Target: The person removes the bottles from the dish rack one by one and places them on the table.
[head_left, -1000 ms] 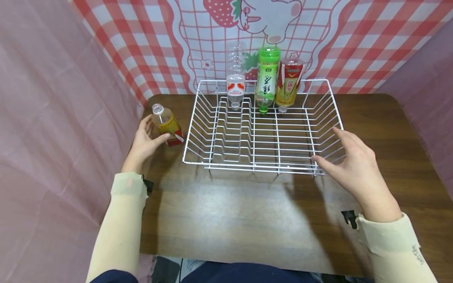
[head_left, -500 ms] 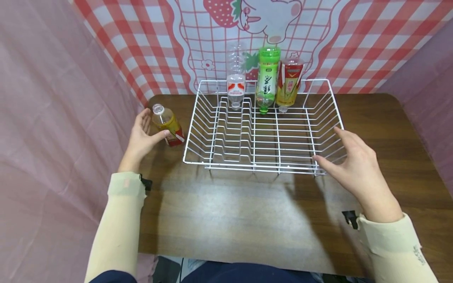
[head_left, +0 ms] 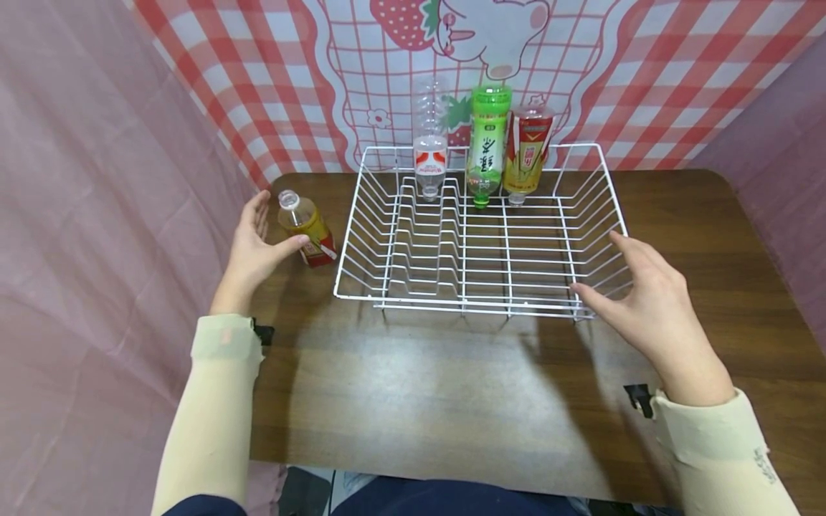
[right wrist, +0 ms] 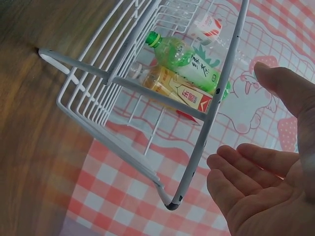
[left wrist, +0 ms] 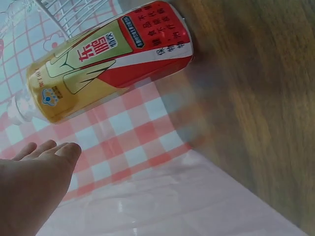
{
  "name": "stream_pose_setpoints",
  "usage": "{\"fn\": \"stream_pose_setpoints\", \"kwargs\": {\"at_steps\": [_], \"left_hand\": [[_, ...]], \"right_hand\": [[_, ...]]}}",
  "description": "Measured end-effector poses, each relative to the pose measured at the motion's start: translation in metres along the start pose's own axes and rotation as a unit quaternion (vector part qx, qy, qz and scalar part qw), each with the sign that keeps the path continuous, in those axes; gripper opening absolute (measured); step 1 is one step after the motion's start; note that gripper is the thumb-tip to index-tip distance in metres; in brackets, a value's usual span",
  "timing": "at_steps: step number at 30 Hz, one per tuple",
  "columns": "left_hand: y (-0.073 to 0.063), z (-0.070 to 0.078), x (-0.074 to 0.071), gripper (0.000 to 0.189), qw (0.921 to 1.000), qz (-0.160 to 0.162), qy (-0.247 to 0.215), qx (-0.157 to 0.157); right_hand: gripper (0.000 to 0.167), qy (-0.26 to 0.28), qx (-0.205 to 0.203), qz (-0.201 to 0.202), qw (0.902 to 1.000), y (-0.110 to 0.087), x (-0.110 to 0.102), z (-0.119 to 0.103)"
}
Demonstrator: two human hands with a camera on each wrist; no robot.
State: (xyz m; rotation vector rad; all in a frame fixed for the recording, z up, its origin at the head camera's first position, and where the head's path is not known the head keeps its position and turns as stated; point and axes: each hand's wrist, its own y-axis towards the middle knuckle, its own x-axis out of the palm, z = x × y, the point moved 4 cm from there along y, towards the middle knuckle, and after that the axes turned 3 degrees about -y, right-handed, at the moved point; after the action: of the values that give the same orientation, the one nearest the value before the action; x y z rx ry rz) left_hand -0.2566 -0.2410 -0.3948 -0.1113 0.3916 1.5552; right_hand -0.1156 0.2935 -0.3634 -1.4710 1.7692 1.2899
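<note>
At the left, a bottle with a yellow-and-red label stands upright on the table. My left hand is spread beside it, the thumb overlapping its label in the head view. In the left wrist view the fingertips are apart from the bottle; whether the thumb touches it, I cannot tell. A white wire dish rack fills the middle. My right hand is spread at the rack's right side, holding nothing. In the right wrist view, its fingers are apart from the rim.
Inside the rack's back row, a clear bottle, a green-capped tea bottle and another yellow-and-red bottle lean neck down. A checked cloth hangs behind. A pink curtain borders the table on the left.
My left hand has opened wider and drawn back to the left, its fingers leaving the upright bottle. The bottle stays put. My right hand hardly moves.
</note>
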Motion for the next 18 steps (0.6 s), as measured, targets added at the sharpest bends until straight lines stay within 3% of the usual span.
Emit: {"fn": "stream_pose_setpoints", "kwargs": {"at_steps": [7,14,18], "left_hand": [[-0.003,0.008,0.000,0.105,0.9998,-0.006,0.019,0.008],[-0.019,0.052,0.008,0.100,0.9991,-0.025,0.034,0.010],[-0.020,0.060,0.009,0.100,0.9987,-0.026,0.038,0.020]], "right_hand": [[0.094,-0.003,0.004,0.000,1.0000,0.000,-0.001,0.001],[0.094,-0.005,0.006,-0.004,1.0000,0.001,-0.001,0.001],[0.094,-0.004,0.005,-0.005,1.0000,0.001,-0.002,0.001]]}}
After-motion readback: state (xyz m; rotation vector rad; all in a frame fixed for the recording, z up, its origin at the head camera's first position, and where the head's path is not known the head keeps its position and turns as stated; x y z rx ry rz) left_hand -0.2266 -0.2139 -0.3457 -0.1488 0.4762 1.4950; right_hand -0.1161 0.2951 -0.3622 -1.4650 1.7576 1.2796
